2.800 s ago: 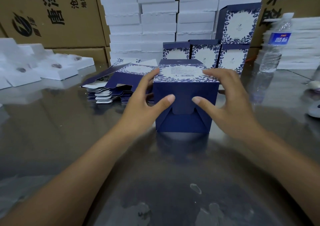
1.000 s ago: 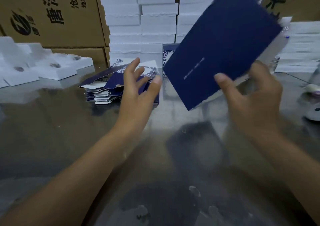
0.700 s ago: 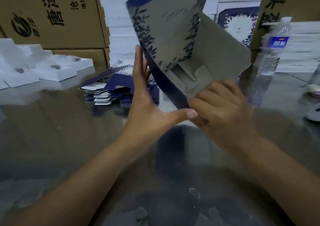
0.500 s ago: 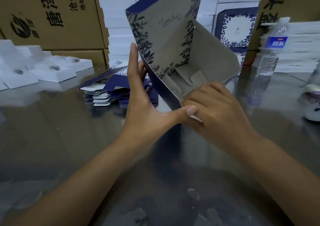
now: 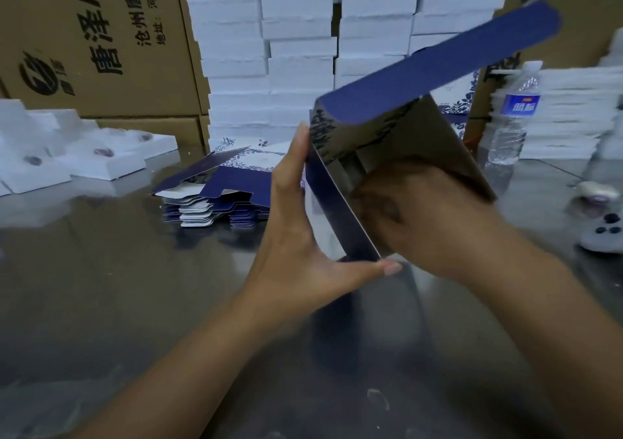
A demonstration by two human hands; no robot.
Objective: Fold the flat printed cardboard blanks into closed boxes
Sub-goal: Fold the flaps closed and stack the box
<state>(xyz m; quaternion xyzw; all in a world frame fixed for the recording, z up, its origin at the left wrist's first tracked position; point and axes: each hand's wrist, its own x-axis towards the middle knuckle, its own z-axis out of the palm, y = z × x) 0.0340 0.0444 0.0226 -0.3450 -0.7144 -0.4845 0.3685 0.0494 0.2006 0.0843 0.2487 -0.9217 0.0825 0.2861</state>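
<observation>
A half-formed navy box (image 5: 340,213) with blue leaf print hangs tilted above the table, its open mouth turned toward me and its grey inside showing. Its navy lid flap (image 5: 438,64) sticks up to the right. My left hand (image 5: 296,236) lies flat along the box's left wall, fingers straight, thumb stretched under the lower corner. My right hand (image 5: 421,216) reaches into the box mouth; its fingertips are hidden inside. A stack of flat blanks (image 5: 219,192) lies behind my left hand.
The shiny table (image 5: 135,287) spreads in front of me. White foam inserts (image 5: 101,159) lie at the left, white stacks (image 5: 303,51) and brown cartons (image 5: 84,34) at the back. A water bottle (image 5: 512,118) stands at the right, a finished box (image 5: 455,101) behind the held one.
The box was lifted off the table and turned mouth toward me. Since half a second ago it has tipped further, the lid flap swung right, and my right hand went deeper inside.
</observation>
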